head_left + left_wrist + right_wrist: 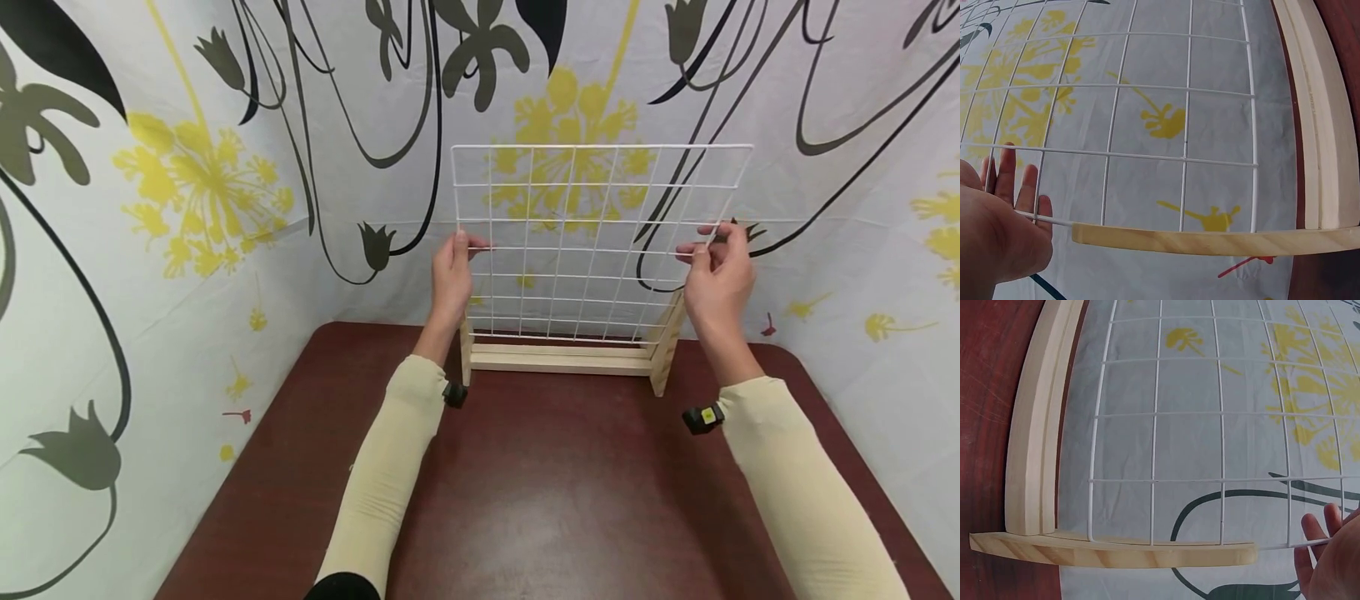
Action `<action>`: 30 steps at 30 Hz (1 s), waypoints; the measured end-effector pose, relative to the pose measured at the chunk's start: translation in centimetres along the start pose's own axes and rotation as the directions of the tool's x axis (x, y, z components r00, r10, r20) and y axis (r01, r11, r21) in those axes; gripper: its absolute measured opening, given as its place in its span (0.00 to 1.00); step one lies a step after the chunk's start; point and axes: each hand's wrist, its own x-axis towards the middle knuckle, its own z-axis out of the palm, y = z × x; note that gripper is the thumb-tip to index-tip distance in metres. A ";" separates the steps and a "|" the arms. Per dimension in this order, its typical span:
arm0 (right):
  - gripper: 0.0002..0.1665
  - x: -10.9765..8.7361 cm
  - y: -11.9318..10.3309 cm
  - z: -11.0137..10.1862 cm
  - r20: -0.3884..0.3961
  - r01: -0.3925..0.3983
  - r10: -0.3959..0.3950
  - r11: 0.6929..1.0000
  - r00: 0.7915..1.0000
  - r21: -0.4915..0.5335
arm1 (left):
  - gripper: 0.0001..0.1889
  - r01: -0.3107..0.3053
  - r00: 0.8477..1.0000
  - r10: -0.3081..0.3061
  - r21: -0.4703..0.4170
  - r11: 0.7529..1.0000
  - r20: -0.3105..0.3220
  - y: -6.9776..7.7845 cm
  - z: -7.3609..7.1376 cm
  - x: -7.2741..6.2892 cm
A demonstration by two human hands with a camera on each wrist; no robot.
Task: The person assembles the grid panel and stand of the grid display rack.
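A white wire grid panel stands upright, tilted, its lower side edges between the end posts of a pale wooden stand. My left hand pinches the panel's left edge wire just above the stand's left post. On the opposite side my right hand pinches the right edge wire above the right post. In the left wrist view, the fingers reach behind the mesh, near the upper end of the left post. The panel's bottom wire runs above the stand's crossbar, apart from it.
The stand rests toward the back of a dark red-brown table with rounded far corners. Behind and beside it hangs a white cloth printed with grey and yellow flowers. Dark wrist cameras sit at both cream sleeves.
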 end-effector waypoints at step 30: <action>0.10 -1.3 1.7 -0.1 0.043 -0.026 0.029 0.997 0.999 -0.079 | 0.25 0.001 1.000 0.001 0.181 0.984 -0.006 -1.9 -0.7 -1.8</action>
